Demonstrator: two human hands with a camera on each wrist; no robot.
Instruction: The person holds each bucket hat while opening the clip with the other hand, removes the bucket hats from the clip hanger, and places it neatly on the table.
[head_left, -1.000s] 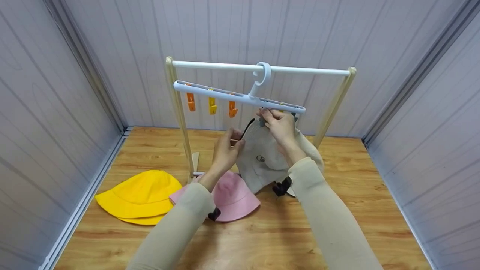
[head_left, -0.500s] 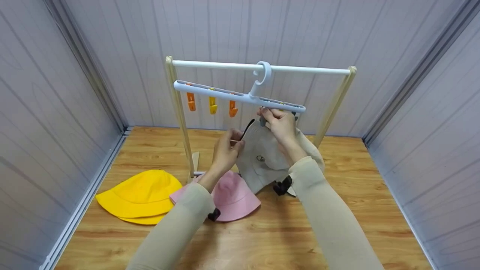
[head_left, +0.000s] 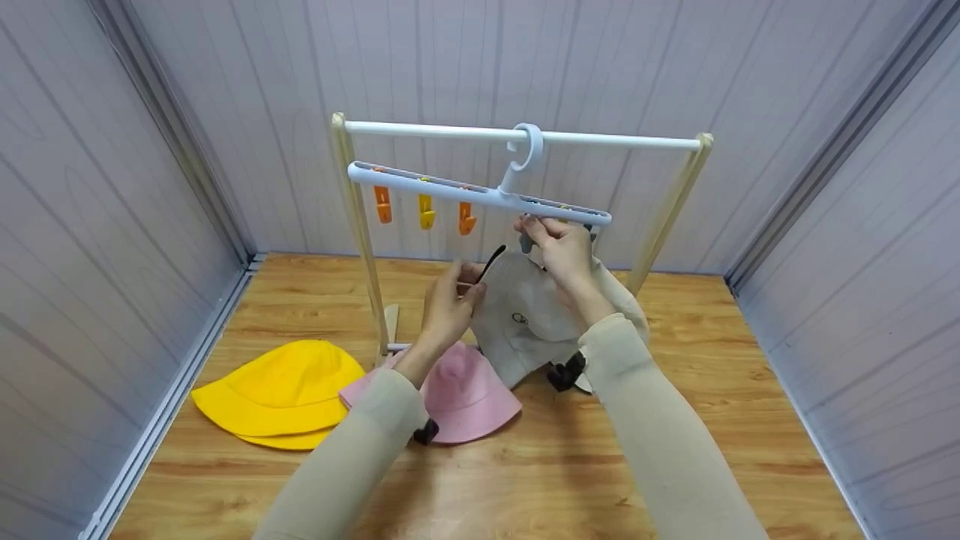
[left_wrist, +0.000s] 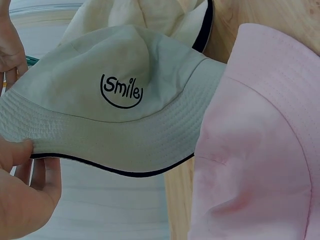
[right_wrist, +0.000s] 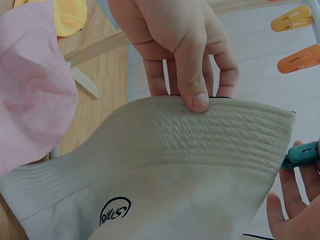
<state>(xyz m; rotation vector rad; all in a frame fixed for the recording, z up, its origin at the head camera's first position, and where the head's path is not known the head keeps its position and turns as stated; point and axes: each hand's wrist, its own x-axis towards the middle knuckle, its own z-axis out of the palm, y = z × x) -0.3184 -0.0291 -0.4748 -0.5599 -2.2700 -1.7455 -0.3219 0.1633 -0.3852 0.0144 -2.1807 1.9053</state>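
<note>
A beige bucket hat [head_left: 510, 322] with black edging and a "Smile" print [left_wrist: 121, 91] hangs from my left hand [head_left: 450, 300]. The left thumb and fingers pinch its brim in both wrist views. My right hand [head_left: 562, 251] pinches a dark green clip [right_wrist: 302, 154] under the right half of the pale blue hanger [head_left: 427, 184]. The hat's brim corner lies right by this clip in the right wrist view. Behind it hangs another cream hat [left_wrist: 165, 20], partly hidden by the first hat and my right hand.
The hanger hooks over the white rail [head_left: 615, 140] of a wooden-legged rack. Orange clips [head_left: 382, 204] and a yellow clip [head_left: 426, 211] dangle from its left half. A pink hat [head_left: 469, 397] and stacked yellow hats [head_left: 281, 386] lie on the wooden floor [head_left: 525, 487].
My left hand has shifted slightly left and down, and the beige hat's upper brim edge has dropped away from the clip. The right hand stays at the clip.
</note>
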